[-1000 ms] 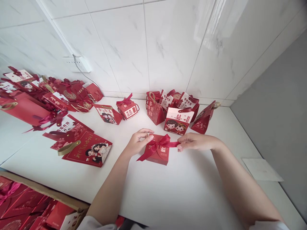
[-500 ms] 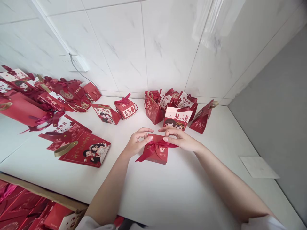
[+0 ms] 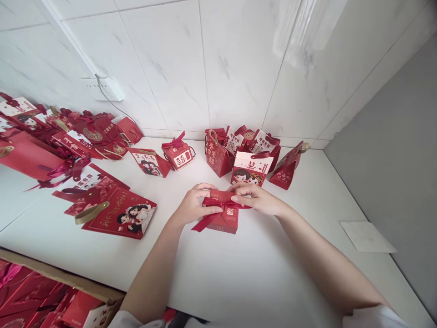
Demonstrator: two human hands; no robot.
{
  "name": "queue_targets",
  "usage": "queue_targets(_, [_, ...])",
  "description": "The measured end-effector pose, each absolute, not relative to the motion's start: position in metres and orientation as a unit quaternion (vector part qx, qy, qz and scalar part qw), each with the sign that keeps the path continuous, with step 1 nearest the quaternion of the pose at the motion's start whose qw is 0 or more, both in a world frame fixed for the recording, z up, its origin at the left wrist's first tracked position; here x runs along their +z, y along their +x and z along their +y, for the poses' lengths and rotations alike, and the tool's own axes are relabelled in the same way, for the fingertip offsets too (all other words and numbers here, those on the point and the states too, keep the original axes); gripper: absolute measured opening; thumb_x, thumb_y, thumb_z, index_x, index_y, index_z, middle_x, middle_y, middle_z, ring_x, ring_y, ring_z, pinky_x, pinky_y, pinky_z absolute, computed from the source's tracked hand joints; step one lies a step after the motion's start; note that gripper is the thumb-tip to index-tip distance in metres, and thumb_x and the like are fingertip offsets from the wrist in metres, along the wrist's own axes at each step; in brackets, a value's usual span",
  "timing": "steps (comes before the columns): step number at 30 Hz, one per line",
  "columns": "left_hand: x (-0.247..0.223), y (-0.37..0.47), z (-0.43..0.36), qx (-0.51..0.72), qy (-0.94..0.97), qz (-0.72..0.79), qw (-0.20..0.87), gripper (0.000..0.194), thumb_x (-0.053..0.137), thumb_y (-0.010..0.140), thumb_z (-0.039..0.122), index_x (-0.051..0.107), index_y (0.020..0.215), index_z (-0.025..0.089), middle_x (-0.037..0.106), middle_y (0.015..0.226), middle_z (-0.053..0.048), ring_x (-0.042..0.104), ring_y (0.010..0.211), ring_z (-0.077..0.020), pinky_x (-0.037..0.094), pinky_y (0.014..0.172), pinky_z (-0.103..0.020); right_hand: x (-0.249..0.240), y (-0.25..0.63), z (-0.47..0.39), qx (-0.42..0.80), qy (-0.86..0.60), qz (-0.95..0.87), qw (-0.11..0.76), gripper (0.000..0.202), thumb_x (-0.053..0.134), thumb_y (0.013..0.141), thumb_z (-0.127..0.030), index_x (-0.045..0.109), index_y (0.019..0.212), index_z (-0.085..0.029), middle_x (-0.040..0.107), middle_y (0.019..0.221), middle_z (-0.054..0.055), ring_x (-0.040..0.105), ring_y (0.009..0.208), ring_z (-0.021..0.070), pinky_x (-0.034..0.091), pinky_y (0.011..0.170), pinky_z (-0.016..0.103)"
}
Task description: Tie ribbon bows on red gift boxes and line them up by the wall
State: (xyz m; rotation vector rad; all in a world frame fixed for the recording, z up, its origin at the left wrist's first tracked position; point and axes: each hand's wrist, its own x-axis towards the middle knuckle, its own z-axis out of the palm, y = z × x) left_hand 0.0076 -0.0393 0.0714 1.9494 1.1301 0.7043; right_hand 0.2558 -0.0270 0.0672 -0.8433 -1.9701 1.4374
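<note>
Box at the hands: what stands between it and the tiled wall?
A cluster of red bags stands between the box and the tiled wall, as the head view shows.

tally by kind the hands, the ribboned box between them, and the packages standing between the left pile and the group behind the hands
Hands: 2 (left hand, right hand)
Ribboned boxes: 2 (front box between the hands, rear box)
Packages with a printed couple: 1 (couple-print package)
Total: 5
</note>
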Motion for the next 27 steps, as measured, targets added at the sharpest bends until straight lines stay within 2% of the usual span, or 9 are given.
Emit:
queue_targets(4, [0.071, 0.004, -0.037, 0.269, 0.762, 0.44, 0.392, 0.036, 0.078, 0.071, 0.046, 0.076, 0.101, 0.026, 0.059, 0.124, -0.008, 0.056, 0.116, -0.0262, 0.045, 0.104, -0.04, 0.065, 0.255, -0.027, 0.551, -0.313, -0.719, 0.283, 0.044, 0.055, 0.09, -0.055, 0.057, 0.065, -0.019, 0.063, 0.107, 0.006, 0.057, 0.099, 0.0214, 0.045, 0.089, 0.036])
queue_targets(6, [0.069, -0.002, -0.035, 0.273, 0.753, 0.419, 0.427, 0.045, 0.079, 0.07, 0.042, 0.07, 0.111, 0.026, 0.056, 0.131, -0.01, 0.055, 0.121, -0.027, 0.042, 0.106, -0.042, 0.066, 0.255, -0.027, 0.571, -0.308, -0.703, 0.292, 0.038, 0.058, 0.089, -0.054, 0.06, 0.072, -0.02, 0.063, 0.106, 0.006, 0.057, 0.099, 0.021, 0.046, 0.089, 0.035])
queue_targets(8, [0.066, -0.012, -0.032, 0.263, 0.747, 0.374, 0.483, 0.08, 0.086, 0.062, 0.037, 0.053, 0.134, 0.03, 0.045, 0.145, -0.012, 0.051, 0.128, -0.0292, 0.04, 0.108, -0.045, 0.066, 0.257, -0.027, 0.591, -0.323, -0.674, 0.304, 0.032, 0.06, 0.088, -0.053, 0.063, 0.093, -0.021, 0.062, 0.11, 0.006, 0.058, 0.1, 0.0206, 0.047, 0.089, 0.035])
queue_targets(10, [0.061, -0.021, -0.029, 0.227, 0.747, 0.329, 0.531, 0.121, 0.091, 0.051, 0.031, 0.024, 0.151, 0.036, 0.032, 0.154, -0.014, 0.043, 0.136, -0.0317, 0.038, 0.11, -0.047, 0.064, 0.26, -0.025, 0.602, -0.36, -0.641, 0.312, 0.038, 0.056, 0.089, -0.057, 0.06, 0.11, -0.025, 0.059, 0.119, 0.005, 0.058, 0.104, 0.0206, 0.048, 0.091, 0.036])
queue_targets(12, [0.056, -0.025, -0.029, 0.19, 0.754, 0.312, 0.546, 0.136, 0.093, 0.046, 0.029, 0.01, 0.154, 0.035, 0.031, 0.155, -0.016, 0.039, 0.14, -0.0331, 0.039, 0.11, -0.049, 0.057, 0.263, -0.022, 0.607, -0.402, -0.615, 0.304, 0.043, 0.049, 0.091, -0.062, 0.059, 0.114, -0.026, 0.057, 0.126, 0.005, 0.058, 0.108, 0.0215, 0.047, 0.095, 0.039])
queue_targets(18, [0.038, -0.011, -0.028, 0.198, 0.745, 0.337, 0.541, 0.103, 0.088, 0.053, 0.028, 0.038, 0.143, 0.025, 0.049, 0.142, -0.017, 0.052, 0.127, -0.0355, 0.055, 0.09, -0.045, 0.014, 0.27, -0.005, 0.641, -0.368, -0.611, 0.282, 0.061, 0.041, 0.09, -0.07, 0.06, 0.124, -0.023, 0.057, 0.135, 0.01, 0.052, 0.124, 0.029, 0.046, 0.099, 0.043])
queue_targets(22, [0.022, -0.011, -0.015, 0.317, 0.736, 0.367, 0.472, 0.093, 0.083, 0.061, 0.028, 0.034, 0.14, 0.023, 0.043, 0.146, -0.019, 0.051, 0.129, -0.0336, 0.049, 0.1, -0.047, -0.009, 0.271, -0.002, 0.632, -0.321, -0.597, 0.376, 0.068, 0.038, 0.092, -0.068, 0.042, 0.143, -0.025, 0.045, 0.148, 0.014, 0.042, 0.136, 0.0295, 0.049, 0.095, 0.044])
queue_targets(24, [0.013, -0.015, -0.006, 0.351, 0.723, 0.38, 0.457, 0.098, 0.082, 0.062, 0.03, 0.027, 0.143, 0.025, 0.041, 0.147, -0.019, 0.049, 0.131, -0.0322, 0.047, 0.103, -0.046, -0.015, 0.267, -0.003, 0.602, -0.297, -0.625, 0.4, 0.074, 0.05, 0.089, -0.064, 0.03, 0.149, -0.026, 0.038, 0.152, 0.015, 0.037, 0.139, 0.0293, 0.047, 0.099, 0.046])
queue_targets(27, [0.002, -0.02, 0.003, 0.389, 0.697, 0.401, 0.45, 0.105, 0.083, 0.06, 0.036, 0.022, 0.145, 0.025, 0.042, 0.148, -0.018, 0.048, 0.133, -0.031, 0.046, 0.105, -0.044, -0.022, 0.257, -0.006, 0.506, -0.308, -0.699, 0.4, 0.099, 0.076, 0.075, -0.052, 0.019, 0.153, -0.03, 0.027, 0.158, 0.013, 0.029, 0.144, 0.0298, 0.04, 0.107, 0.047])
